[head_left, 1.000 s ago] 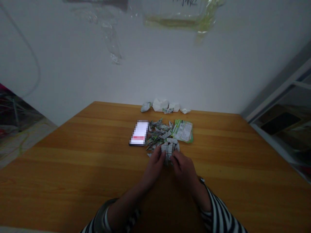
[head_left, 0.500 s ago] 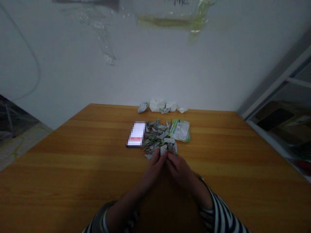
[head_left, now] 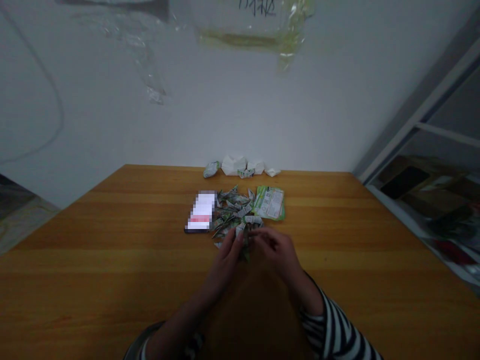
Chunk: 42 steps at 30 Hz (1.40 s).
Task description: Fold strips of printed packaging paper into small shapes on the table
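My left hand and my right hand meet near the middle of a wooden table. Between their fingertips they pinch a small folded paper piece with green and white print. Just beyond the fingers lies a pile of several similar folded paper pieces. A flat green and white printed sheet lies to the right of the pile. Both sleeves are striped black and white.
A phone with a lit screen lies left of the pile. Crumpled white paper sits at the table's far edge against the white wall. A metal frame with shelves stands on the right. Clear plastic hangs on the wall above.
The wider folded paper block seen between my hands a second ago is gone; they now pinch a narrow piece. My right fingers have spread a little. The view has shifted left.
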Each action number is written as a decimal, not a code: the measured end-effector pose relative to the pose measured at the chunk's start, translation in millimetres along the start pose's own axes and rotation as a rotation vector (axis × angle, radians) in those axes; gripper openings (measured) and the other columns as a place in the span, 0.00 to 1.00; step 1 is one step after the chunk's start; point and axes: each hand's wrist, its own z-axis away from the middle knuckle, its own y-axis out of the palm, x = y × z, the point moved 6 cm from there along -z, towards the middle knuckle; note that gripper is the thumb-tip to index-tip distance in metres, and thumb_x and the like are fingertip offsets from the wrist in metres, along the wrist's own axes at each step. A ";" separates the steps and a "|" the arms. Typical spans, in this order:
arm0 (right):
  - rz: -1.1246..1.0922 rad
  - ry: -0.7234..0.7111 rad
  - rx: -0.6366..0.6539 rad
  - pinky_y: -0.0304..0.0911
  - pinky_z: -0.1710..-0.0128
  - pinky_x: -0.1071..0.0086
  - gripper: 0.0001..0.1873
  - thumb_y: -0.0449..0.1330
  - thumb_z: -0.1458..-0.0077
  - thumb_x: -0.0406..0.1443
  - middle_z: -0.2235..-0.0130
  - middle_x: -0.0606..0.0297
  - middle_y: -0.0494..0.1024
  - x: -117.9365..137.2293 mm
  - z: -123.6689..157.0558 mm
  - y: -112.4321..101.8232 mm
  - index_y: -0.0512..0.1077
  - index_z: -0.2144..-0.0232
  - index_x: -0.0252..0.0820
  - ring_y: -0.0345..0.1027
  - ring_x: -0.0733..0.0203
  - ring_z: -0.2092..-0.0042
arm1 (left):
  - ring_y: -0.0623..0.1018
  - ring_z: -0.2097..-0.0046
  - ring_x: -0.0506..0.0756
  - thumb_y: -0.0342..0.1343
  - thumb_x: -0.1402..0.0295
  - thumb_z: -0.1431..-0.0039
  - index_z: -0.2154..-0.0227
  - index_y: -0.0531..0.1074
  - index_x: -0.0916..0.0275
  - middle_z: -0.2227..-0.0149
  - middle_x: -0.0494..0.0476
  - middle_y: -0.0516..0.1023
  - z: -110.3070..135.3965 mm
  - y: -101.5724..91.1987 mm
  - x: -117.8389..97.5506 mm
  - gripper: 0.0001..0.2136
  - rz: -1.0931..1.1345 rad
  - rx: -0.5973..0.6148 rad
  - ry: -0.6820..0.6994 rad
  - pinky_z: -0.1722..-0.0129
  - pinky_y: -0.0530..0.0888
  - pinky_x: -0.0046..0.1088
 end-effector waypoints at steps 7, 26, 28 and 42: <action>0.358 0.089 -0.046 0.56 0.74 0.71 0.11 0.59 0.43 0.42 0.74 0.65 0.75 -22.4 -4.3 -28.6 0.73 0.72 0.41 0.66 0.61 0.73 | 0.77 0.48 0.60 0.56 0.55 0.41 0.54 0.69 0.58 0.47 0.61 0.76 -9.3 -13.1 -8.7 0.16 0.265 -0.154 0.018 0.49 0.73 0.39; 0.191 -0.278 0.005 0.53 0.72 0.71 0.09 0.50 0.40 0.32 0.73 0.68 0.63 33.5 13.6 16.7 0.60 0.73 0.44 0.57 0.63 0.71 | 0.77 0.50 0.60 0.64 0.58 0.48 0.55 0.73 0.60 0.54 0.59 0.79 -3.0 14.9 2.3 0.19 0.525 0.093 -0.162 0.49 0.73 0.37; 0.194 -0.276 0.029 0.54 0.71 0.70 0.09 0.50 0.40 0.32 0.72 0.67 0.64 30.7 13.5 18.7 0.60 0.73 0.44 0.58 0.62 0.70 | 0.78 0.51 0.59 0.64 0.58 0.47 0.56 0.73 0.60 0.53 0.59 0.79 -2.7 15.8 2.9 0.18 0.529 0.109 -0.163 0.50 0.73 0.35; 0.203 -0.204 0.097 0.55 0.71 0.71 0.08 0.50 0.40 0.32 0.72 0.66 0.66 27.3 12.3 21.9 0.60 0.72 0.44 0.60 0.62 0.71 | 0.78 0.51 0.56 0.64 0.64 0.46 0.52 0.71 0.61 0.54 0.59 0.79 -1.9 12.9 -0.9 0.19 0.591 0.088 -0.175 0.50 0.72 0.31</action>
